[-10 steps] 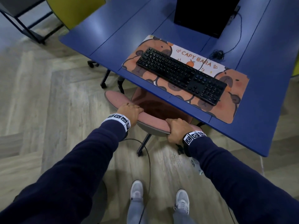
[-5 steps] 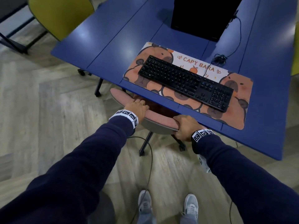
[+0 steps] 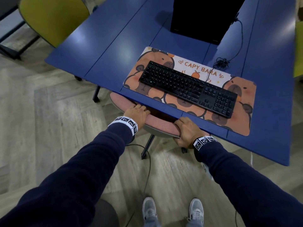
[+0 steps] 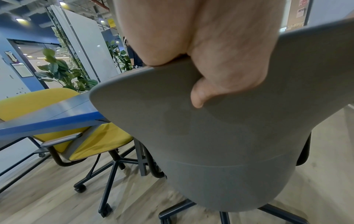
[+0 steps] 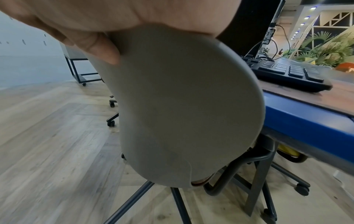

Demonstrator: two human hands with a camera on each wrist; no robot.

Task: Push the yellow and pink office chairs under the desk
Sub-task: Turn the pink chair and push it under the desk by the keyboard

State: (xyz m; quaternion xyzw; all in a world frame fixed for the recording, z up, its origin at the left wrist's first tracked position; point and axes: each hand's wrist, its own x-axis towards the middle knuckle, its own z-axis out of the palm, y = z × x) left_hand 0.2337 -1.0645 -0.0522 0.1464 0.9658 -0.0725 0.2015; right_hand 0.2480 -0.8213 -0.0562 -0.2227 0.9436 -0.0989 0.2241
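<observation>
The pink chair has a pink padded front and a grey shell back. Its seat is hidden under the blue desk, and only the top of the backrest shows at the desk's near edge. My left hand grips the left part of the backrest top, thumb down the grey shell. My right hand grips the right part, thumb on the grey back. The yellow chair stands at the desk's far left corner; in the left wrist view its seat lies partly under the desk.
On the desk lie a capybara desk mat, a black keyboard, a black computer box and a cable. A dark frame stands at far left. A cord runs over the wooden floor near my shoes.
The pink chair has rolled forward under the desk with both hands still gripping its backrest. Its seat, visible a second ago, is now hidden by the desk edge.
</observation>
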